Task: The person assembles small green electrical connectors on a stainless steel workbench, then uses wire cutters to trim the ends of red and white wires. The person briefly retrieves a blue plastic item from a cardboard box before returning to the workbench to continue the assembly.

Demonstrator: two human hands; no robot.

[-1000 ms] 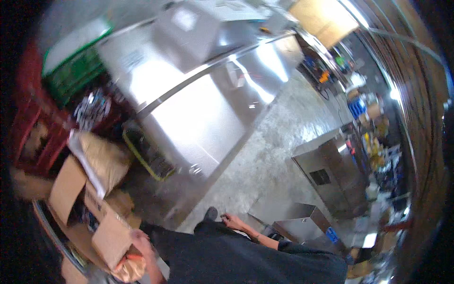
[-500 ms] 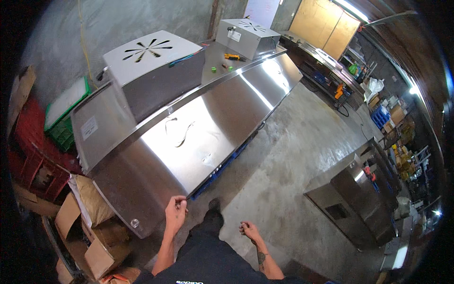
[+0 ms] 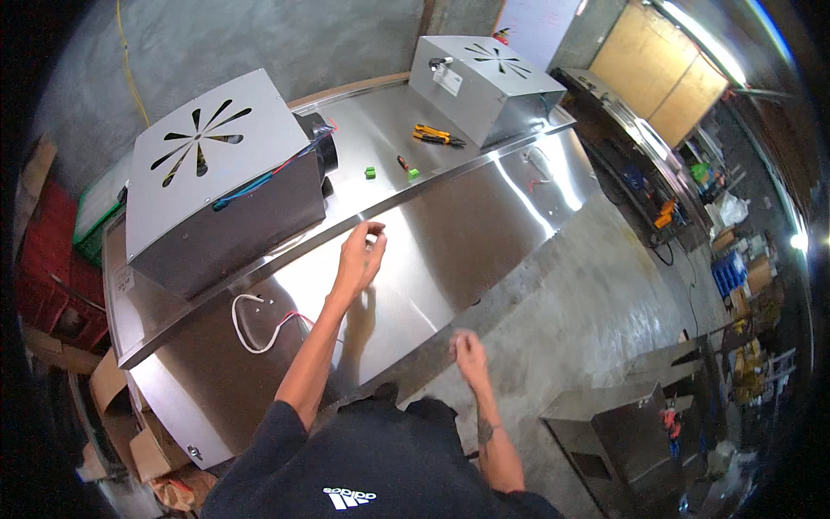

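Observation:
My left hand (image 3: 363,255) reaches over the sloping stainless steel panel (image 3: 441,251), below the raised ledge. Its fingers are bent, with a gap by the thumb, and nothing shows in them. Lower right, my right hand (image 3: 469,355) hangs beyond the panel's near edge, curled and smeared by motion; whether it holds anything is unclear. On the ledge lie yellow-handled pliers (image 3: 438,134), a green terminal block (image 3: 371,173), another green block (image 3: 413,174) and a small screwdriver (image 3: 403,162). A white and red cable (image 3: 249,346) comes out of the panel, left of my left forearm.
A grey metal box (image 3: 285,186) with a petal-shaped vent, blue wires and a black round outlet stands on the ledge's left. A similar box (image 3: 501,112) stands far right. Cardboard boxes (image 3: 147,445) and a red crate (image 3: 60,268) crowd the left; a steel cabinet (image 3: 605,432) stands lower right.
I have come closer to the steel unit, and the view has shifted. My left hand has moved up and forward over the panel; my right hand has risen too.

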